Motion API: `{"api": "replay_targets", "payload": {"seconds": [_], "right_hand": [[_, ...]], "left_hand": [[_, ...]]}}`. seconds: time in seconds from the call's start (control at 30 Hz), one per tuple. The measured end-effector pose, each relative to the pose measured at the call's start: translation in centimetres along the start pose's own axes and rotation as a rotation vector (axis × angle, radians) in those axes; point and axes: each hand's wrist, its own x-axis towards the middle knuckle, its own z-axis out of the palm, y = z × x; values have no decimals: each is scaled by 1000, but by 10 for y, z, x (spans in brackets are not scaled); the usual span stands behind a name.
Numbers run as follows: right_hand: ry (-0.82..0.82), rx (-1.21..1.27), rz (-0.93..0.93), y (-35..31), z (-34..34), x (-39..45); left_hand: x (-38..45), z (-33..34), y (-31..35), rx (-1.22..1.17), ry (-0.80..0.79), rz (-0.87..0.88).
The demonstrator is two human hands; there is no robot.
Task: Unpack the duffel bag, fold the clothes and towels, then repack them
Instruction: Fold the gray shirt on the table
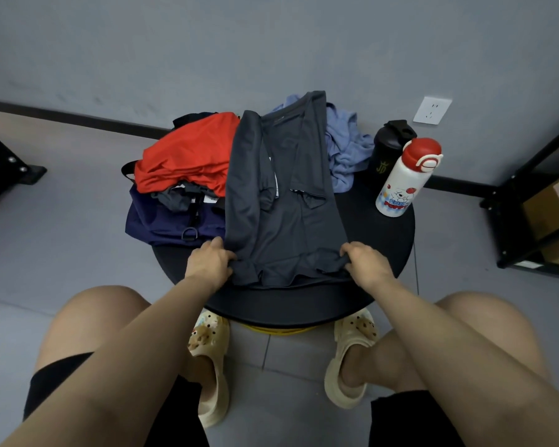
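Both hands, left and right, pinch the near hem of the dark grey shirt (sleeves folded in). It lies on the round bench beside the navy duffel bag.

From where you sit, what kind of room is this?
Probably a plain indoor room, maybe storage: bare grey wall with a socket, a metal rack holding cardboard boxes, and a small round table.
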Motion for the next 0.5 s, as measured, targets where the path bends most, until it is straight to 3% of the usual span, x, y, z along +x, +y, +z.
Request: {"api": "replay_targets", "payload": {"seconds": [0.13, 0.23, 0.4, 0.5], "right_hand": [[181, 207, -71, 1, -3, -5], [159, 587, 0, -1, -19, -12], [228, 778, 25, 3, -40, -16], [143, 906, 14, 10, -50, -17]], "left_hand": [[-5, -3, 3, -457, 224, 77], [-14, -25, 6, -804, 295, 42], [-25, -50, 10, -1045, 300, -23], [-32, -55, 7, -1123, 314, -44]]}}
